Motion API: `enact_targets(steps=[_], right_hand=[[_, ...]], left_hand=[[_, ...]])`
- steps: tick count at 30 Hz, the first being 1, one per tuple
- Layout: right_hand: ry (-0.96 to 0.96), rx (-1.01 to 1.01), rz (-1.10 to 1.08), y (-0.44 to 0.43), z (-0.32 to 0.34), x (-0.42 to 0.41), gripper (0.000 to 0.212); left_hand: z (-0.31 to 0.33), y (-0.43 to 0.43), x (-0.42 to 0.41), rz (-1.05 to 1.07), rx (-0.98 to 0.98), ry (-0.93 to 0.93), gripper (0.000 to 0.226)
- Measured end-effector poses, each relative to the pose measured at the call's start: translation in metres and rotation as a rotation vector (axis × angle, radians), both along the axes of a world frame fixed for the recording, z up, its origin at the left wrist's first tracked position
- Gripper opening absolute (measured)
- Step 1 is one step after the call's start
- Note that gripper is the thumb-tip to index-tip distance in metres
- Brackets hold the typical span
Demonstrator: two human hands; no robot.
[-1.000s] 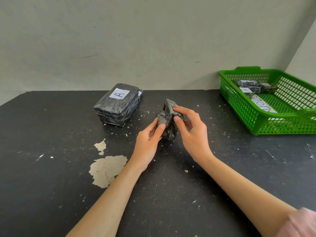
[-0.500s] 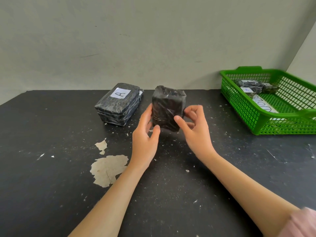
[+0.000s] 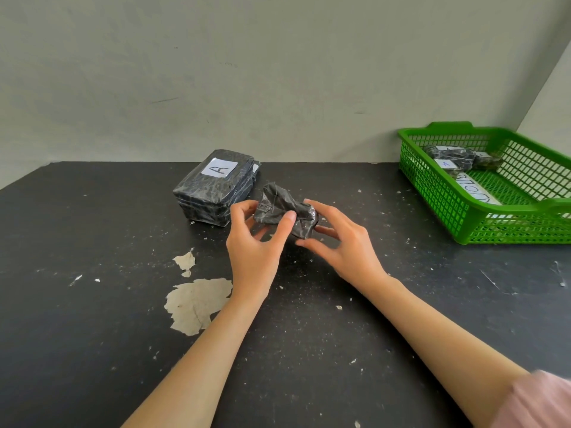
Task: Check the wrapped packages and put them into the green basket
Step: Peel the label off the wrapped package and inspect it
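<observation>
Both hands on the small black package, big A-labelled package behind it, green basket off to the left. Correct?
No: head view shows the green basket off to the right. The left hand and right hand do hold the small black package, big A-labelled package behind it.

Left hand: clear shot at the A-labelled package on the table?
Probably not yet. The left hand pinches the small wrapped package together with the right hand. Nothing lies between it and the A-labelled package, though.
</observation>
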State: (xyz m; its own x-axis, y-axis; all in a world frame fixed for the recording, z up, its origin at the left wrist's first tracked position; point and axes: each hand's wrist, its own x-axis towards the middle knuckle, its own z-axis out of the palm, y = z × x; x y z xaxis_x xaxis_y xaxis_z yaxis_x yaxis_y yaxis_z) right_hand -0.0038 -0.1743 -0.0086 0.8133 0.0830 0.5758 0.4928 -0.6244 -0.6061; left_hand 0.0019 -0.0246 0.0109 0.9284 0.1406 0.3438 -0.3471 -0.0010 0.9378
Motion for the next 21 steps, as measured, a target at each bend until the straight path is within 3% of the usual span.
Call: enact_targets(steps=[11,21], right_hand=[[0.052,0.024,-0.004,0.001,-0.0014,0.0002,0.054],[0.064,0.016,-0.008,0.0016,0.0002,-0.0017,0.056]], left_hand=[[-0.0002,-0.0011,0.0013,-0.013,0.048,0.014,0.046],[0.0002,0.0008,0.0029,0.053,0.073,-0.038,0.018]])
